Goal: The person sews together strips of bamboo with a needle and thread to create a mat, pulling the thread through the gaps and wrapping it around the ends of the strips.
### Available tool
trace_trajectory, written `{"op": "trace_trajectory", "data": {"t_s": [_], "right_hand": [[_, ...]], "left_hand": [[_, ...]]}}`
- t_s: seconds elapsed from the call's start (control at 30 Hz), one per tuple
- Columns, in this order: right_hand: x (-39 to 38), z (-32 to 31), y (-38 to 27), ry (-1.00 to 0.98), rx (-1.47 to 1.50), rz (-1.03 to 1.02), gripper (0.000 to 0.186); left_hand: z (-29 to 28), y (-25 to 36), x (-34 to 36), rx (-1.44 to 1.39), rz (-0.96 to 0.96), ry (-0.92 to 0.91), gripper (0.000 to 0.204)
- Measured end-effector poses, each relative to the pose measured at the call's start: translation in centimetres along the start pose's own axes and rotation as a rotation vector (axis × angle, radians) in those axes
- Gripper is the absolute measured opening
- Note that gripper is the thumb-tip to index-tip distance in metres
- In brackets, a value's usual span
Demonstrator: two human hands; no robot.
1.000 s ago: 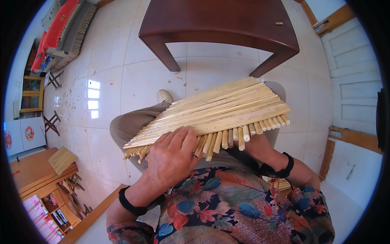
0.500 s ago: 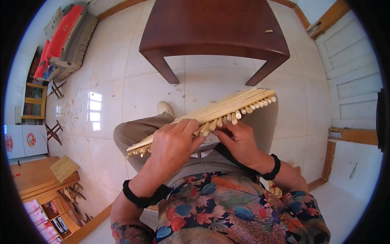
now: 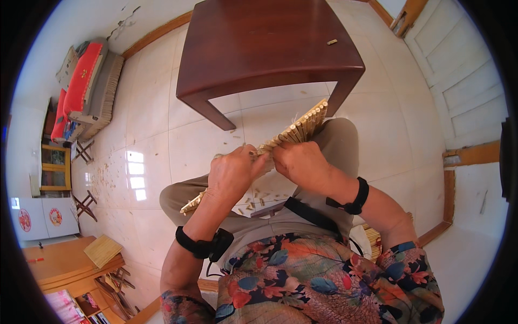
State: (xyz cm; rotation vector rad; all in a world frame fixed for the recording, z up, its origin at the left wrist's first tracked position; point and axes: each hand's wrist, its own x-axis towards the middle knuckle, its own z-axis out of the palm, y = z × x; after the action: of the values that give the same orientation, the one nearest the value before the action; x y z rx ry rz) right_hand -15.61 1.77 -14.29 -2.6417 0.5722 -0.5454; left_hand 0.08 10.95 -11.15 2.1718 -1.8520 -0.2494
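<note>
Dark wooden table [image 3: 270, 48] ahead on white tiled floor [image 3: 145, 140]. White cabinet [image 3: 38, 218] far left bears two round red labels. Strip mat [image 3: 294, 132] lies across lap, edge-on; a second ago it lay flat and fanned wide. Left hand [image 3: 232, 175] and right hand [image 3: 299, 162] both clenched on mat, touching mid-span. Black wristbands on both wrists.

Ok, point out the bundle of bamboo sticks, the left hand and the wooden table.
bundle of bamboo sticks [image 3: 303, 125], head view, on its far cut ends.
left hand [image 3: 232, 173], head view, on its back.
wooden table [image 3: 259, 43], head view, on its bare top.
</note>
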Motion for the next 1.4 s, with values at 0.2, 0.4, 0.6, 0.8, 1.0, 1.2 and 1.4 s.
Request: {"op": "trace_trajectory", "data": {"t_s": [0.2,0.4,0.6,0.8,1.0,1.2,1.4], "right_hand": [[-1.1,0.4,1.3,-0.044,0.085,0.052,0.007],[-2.5,-0.2,1.7,-0.072,0.177,0.160,0.013],[-2.3,-0.8,1.5,0.163,0.669,0.404,0.017],[-2.0,2.5,1.5,0.065,1.222,0.677,0.013],[-1.9,3.4,2.0,-0.022,1.047,0.662,0.016],[-1.6,2.6,1.0,0.092,0.432,0.333,0.014],[-5.2,1.8,0.3,-0.061,0.274,0.363,0.009]], "left_hand": [[1.3,0.5,0.6,0.031,0.017,0.045,0.036],[1.1,0.3,0.9,0.078,-0.030,-0.048,0.037],[1.8,-0.3,0.7,0.042,-0.031,-0.020,0.036],[2.5,-0.1,0.3,0.023,-0.031,0.025,0.036],[2.6,0.0,0.2,-0.005,-0.011,0.021,0.033],[2.1,0.1,0.4,0.009,-0.020,0.004,0.034],[3.0,-2.0,1.1,0.045,-0.168,0.057,0.035]]}}
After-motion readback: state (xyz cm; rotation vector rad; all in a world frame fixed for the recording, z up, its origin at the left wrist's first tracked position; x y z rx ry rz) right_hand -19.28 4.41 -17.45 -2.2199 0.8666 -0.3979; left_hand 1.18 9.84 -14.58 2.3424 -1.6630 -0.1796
